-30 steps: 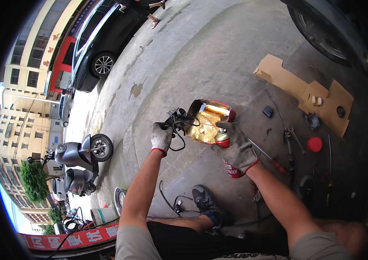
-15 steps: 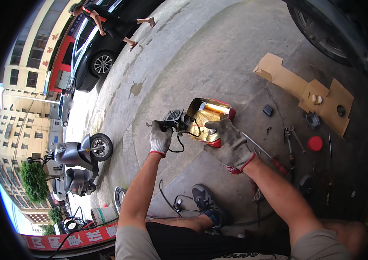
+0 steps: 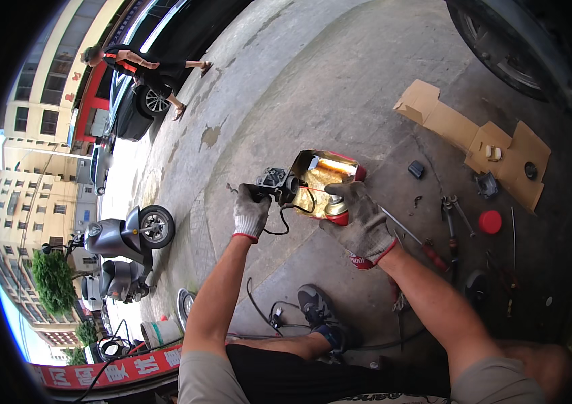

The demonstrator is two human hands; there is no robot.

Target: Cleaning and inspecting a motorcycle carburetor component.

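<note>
My left hand (image 3: 251, 214), in a grey-and-white work glove, is closed around a carburetor (image 3: 275, 179), a grey metal and black part with a round mouth and a thin black hose hanging off it. Gloved too, my right hand (image 3: 360, 225) grips a spray can (image 3: 335, 206), whose pale top shows past the thumb and whose red lower end shows by the wrist. A thin red straw runs from the can's top toward the carburetor's mouth. Below both hands on the ground lies a cut-open metal container (image 3: 360, 174), gold inside and red outside, with brownish liquid.
At the right, flattened cardboard (image 3: 448, 124) bears small parts. Near it lie a dark block (image 3: 416, 170), a red cap (image 3: 490, 222), wrenches (image 3: 460, 214) and a screwdriver (image 3: 427, 249). Cables lie by my shoe (image 3: 316, 306). A scooter (image 3: 121, 239) stands left; a person (image 3: 138, 64) walks by a black car.
My hands keep their holds on the carburetor and spray can, with only a slight shift. The passing person has moved left and a little downward in the picture.
</note>
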